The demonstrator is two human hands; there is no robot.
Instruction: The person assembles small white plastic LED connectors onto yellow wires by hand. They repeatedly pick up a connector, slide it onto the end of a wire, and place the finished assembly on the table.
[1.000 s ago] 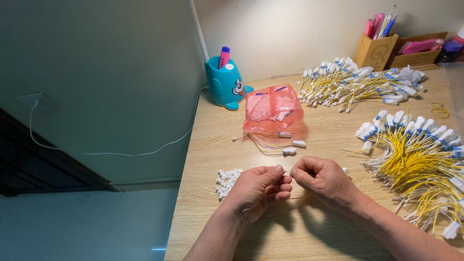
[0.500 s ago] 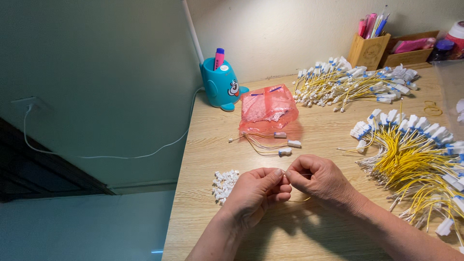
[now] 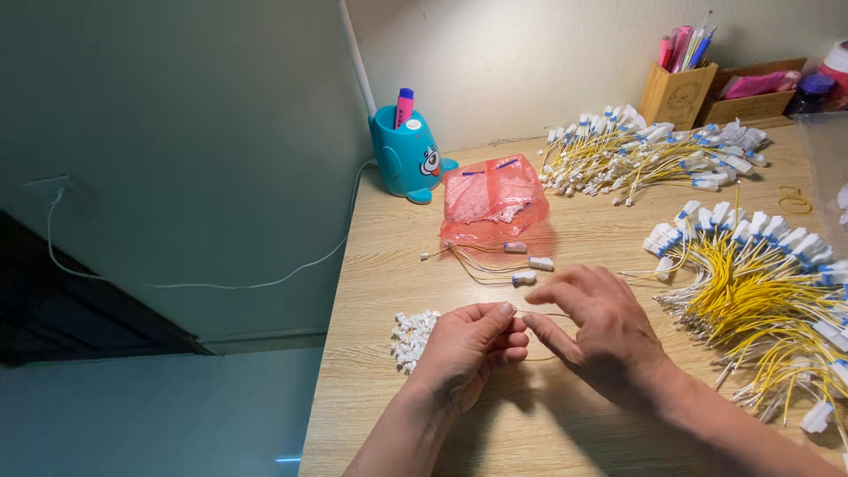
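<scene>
Hands meet low over the wooden worktop [image 3: 565, 442], fingertips nearly touching. The left hand [image 3: 473, 346] is curled, thumb and forefinger pinched together on the end of a thin yellow wire [image 3: 543, 314]; the small piece at its tip is too tiny to make out. The right hand [image 3: 596, 331] has its fingers spread loosely over the same wire, index and thumb closing on it just beside the left fingertips, though whether they actually grip it cannot be told. The wire runs between the two hands, just above the worktop.

Just left of the left hand lies a small heap of white connectors [image 3: 411, 337]. Beyond the hands, three loose wired plugs [image 3: 526, 262] rest near a pink plastic bag [image 3: 493, 200]. A large fan of yellow wires with white plugs [image 3: 760, 274] sits to the right, a second bundle [image 3: 649, 155] farther back. A teal whale-shaped pen holder [image 3: 406, 157] stands by the wall, and a wooden pen box [image 3: 678, 93] at the far corner.
</scene>
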